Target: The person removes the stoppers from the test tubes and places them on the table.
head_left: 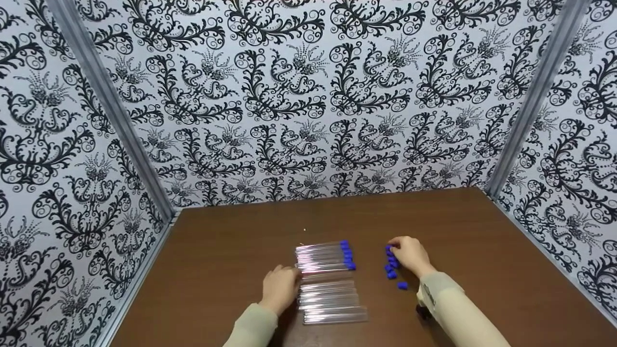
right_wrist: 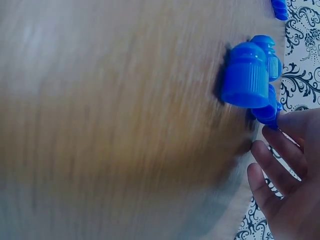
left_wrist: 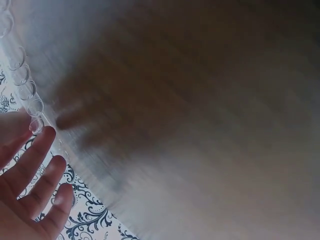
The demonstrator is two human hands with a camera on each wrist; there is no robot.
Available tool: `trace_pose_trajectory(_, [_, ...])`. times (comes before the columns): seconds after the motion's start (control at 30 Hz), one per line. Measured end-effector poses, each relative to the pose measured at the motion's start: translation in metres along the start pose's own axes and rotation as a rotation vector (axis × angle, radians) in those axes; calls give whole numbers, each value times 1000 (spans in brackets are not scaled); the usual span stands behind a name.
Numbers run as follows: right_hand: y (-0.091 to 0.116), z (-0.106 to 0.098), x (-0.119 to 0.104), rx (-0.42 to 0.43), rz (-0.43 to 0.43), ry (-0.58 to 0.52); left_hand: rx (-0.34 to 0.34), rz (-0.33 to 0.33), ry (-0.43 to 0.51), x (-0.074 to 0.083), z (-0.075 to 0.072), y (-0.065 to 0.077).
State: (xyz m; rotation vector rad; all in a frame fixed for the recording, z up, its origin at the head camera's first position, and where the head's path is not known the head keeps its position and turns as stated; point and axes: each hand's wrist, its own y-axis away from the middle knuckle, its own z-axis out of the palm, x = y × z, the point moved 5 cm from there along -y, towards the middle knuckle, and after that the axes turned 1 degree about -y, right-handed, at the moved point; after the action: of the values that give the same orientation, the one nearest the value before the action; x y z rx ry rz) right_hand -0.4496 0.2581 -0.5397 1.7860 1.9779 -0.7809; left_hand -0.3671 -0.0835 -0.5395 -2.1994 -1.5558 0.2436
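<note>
Two groups of clear test tubes lie side by side on the table. The far group [head_left: 320,255] has blue caps on its right ends; the near group [head_left: 330,301] is uncapped. At the left end of an uncapped tube [head_left: 325,276] between them is my left hand [head_left: 280,287]; in the left wrist view its thumb and index finger pinch a clear tube end [left_wrist: 36,125]. To the right, my right hand [head_left: 409,253] pinches a blue cap [right_wrist: 272,121] at the far end of a loose row, its other fingers spread.
Several loose blue caps [head_left: 390,267] lie in a line left of the right hand, with a single cap [head_left: 402,286] nearer me. The brown table [head_left: 231,231] ends at patterned walls [head_left: 299,96] at the back and both sides.
</note>
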Motion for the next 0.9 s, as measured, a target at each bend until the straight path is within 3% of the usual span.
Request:
trace_pose_trajectory(0.33, [3, 1, 0, -14, 8, 5, -36, -11, 21, -1, 2, -1])
trace_pose_trajectory(0.9, [15, -2, -7, 35, -16, -4, -10, -43, 17, -1, -6, 0])
